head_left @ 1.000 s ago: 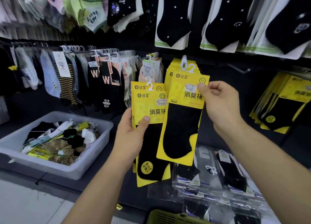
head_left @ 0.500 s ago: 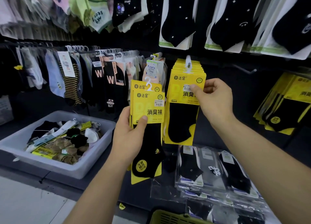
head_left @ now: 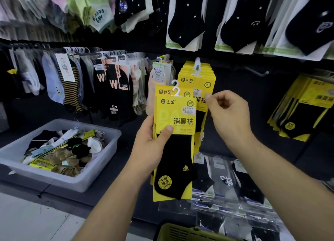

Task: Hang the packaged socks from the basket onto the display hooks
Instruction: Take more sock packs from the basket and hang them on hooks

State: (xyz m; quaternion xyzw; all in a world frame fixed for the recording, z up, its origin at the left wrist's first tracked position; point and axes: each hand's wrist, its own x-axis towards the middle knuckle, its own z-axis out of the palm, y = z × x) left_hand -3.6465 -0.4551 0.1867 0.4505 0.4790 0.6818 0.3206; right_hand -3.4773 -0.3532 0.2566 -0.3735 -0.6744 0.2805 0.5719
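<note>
The sock packs [head_left: 174, 132] in the left hand [head_left: 151, 150] are yellow cards with a black sock on each. They stand upright, the long axis is vertical, the white plastic hanger [head_left: 176, 89] points up and the sock toe points down. There are at least two packs, one behind the other; the exact number I cannot tell. They are in the middle of the scene, just in front of the hung stack [head_left: 197, 81] and a little lower and to the left of it.

The left hand holds the packs from the left side. The thumb lies across the front card at its lower edge, the fingers are behind the cards and hidden. The forearm comes up from the near bottom edge.

The right hand [head_left: 227, 114] is to the right of the packs, at the height of their top part. Its fingers are curled loosely and the thumb tip is at the right edge of the hung stack. Whether it pinches a card I cannot tell.

The hung stack of the same yellow packs hangs on a hook [head_left: 197, 66] on the dark wall. More yellow packs [head_left: 305, 107] hang far right. A grey bin [head_left: 101, 168] with loose socks stands at the left. A green basket [head_left: 182, 231] shows at the near bottom edge.
</note>
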